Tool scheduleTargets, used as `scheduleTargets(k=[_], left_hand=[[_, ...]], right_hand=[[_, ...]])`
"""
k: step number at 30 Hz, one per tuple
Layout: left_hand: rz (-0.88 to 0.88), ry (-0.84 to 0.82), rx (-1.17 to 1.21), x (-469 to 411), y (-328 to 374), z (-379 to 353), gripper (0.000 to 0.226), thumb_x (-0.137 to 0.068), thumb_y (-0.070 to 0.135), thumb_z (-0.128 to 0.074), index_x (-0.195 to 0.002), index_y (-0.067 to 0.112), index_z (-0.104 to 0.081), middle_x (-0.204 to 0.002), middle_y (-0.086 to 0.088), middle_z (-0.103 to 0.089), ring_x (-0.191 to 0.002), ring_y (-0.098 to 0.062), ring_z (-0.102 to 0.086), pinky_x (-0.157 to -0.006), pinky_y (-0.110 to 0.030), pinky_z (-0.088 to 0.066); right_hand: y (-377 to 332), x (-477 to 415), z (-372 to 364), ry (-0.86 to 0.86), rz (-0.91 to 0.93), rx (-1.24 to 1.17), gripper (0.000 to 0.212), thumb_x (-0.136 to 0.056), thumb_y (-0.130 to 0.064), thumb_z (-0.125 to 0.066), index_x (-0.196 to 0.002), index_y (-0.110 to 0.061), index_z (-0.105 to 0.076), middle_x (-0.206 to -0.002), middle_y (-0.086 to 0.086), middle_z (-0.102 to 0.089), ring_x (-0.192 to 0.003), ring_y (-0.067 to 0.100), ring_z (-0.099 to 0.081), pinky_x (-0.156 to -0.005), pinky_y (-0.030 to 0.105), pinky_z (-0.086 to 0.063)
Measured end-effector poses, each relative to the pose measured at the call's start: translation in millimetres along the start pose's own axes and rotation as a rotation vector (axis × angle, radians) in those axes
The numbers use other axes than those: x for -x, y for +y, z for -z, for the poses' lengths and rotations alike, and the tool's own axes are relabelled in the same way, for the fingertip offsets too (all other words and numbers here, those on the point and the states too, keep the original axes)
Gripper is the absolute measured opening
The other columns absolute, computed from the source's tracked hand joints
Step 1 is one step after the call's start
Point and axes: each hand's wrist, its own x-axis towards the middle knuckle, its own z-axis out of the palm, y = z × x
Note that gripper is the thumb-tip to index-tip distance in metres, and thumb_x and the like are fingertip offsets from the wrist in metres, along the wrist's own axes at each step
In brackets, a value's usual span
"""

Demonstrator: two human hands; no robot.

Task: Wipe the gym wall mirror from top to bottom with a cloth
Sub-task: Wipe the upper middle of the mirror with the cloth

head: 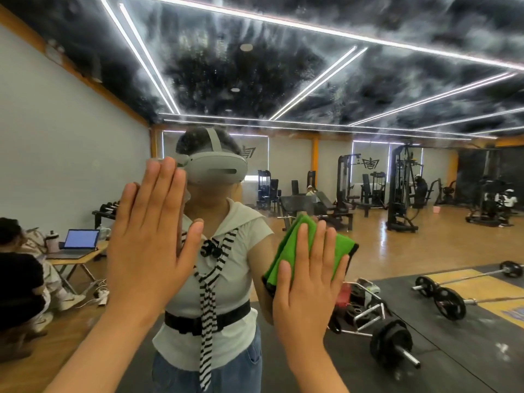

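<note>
The right hand (309,282) presses a folded green fabric cloth (338,251) against the large wall mirror (368,171), fingers straight. The left hand (150,236), grip wide, apparently touches it.

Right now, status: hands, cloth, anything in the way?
Left hand flat on mirror, bare. Right hand flat, pressing green cloth to it. Nothing seen blocking the wipe path.

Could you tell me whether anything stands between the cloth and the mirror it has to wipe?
Nothing visible does. The right hand presses the cloth flat against the mirror. The left hand lies flat on the glass to the left, apart from the cloth.
</note>
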Motion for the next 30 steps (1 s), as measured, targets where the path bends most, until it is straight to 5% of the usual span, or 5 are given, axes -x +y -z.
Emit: scheduleTargets(k=[8,14,18,24,30], left_hand=[[0.011,-0.015,-0.022,1,0,-1,0.072,-0.1,0.042,-0.032,-0.16,0.007,-0.011,-0.168,-0.011,-0.009,-0.155,-0.022,-0.004,-0.126,-0.037,0.002],[0.007,0.011,-0.027,1,-1,-3,0.07,-0.1,0.041,-0.032,-0.159,0.006,-0.015,-0.167,-0.011,-0.012,-0.155,-0.023,-0.008,-0.126,-0.039,-0.002],[-0.003,0.018,-0.046,1,-3,-4,0.071,-0.101,0.042,-0.032,-0.159,0.007,-0.014,-0.168,-0.009,-0.01,-0.155,-0.022,-0.008,-0.126,-0.039,-0.003],[-0.001,0.008,-0.046,2,-2,-2,0.069,-0.102,0.042,-0.031,-0.159,0.006,-0.017,-0.168,-0.01,-0.012,-0.155,-0.022,-0.008,-0.126,-0.039,-0.004],[-0.005,0.007,-0.019,2,-4,-4,0.069,-0.101,0.041,-0.035,-0.159,0.007,-0.017,-0.168,-0.009,-0.012,-0.155,-0.021,-0.008,-0.125,-0.042,-0.007]], right_hand=[[7,-53,5,-0.005,0.193,0.01,0.054,-0.104,-0.036,-0.021,-0.156,-0.02,-0.018,-0.164,0.002,-0.014,-0.152,0.02,-0.012,-0.122,0.053,-0.008],[-38,-133,2,0.08,0.038,0.0,0.057,-0.103,-0.037,-0.023,-0.157,-0.019,-0.017,-0.165,0.006,-0.014,-0.152,0.022,-0.009,-0.122,0.051,-0.004],[-67,-96,-1,-0.039,0.327,0.012,0.059,-0.103,-0.04,-0.025,-0.158,-0.019,-0.015,-0.166,0.005,-0.009,-0.153,0.022,-0.007,-0.123,0.05,-0.001],[-15,-79,7,-0.126,0.717,0.047,0.057,-0.101,-0.044,-0.034,-0.154,-0.023,-0.031,-0.163,0.002,-0.022,-0.151,0.02,-0.018,-0.122,0.049,-0.011],[-26,-135,13,-0.031,0.308,0.023,0.06,-0.101,-0.044,-0.025,-0.157,-0.023,-0.021,-0.165,0.002,-0.014,-0.153,0.019,-0.008,-0.122,0.05,-0.005]])
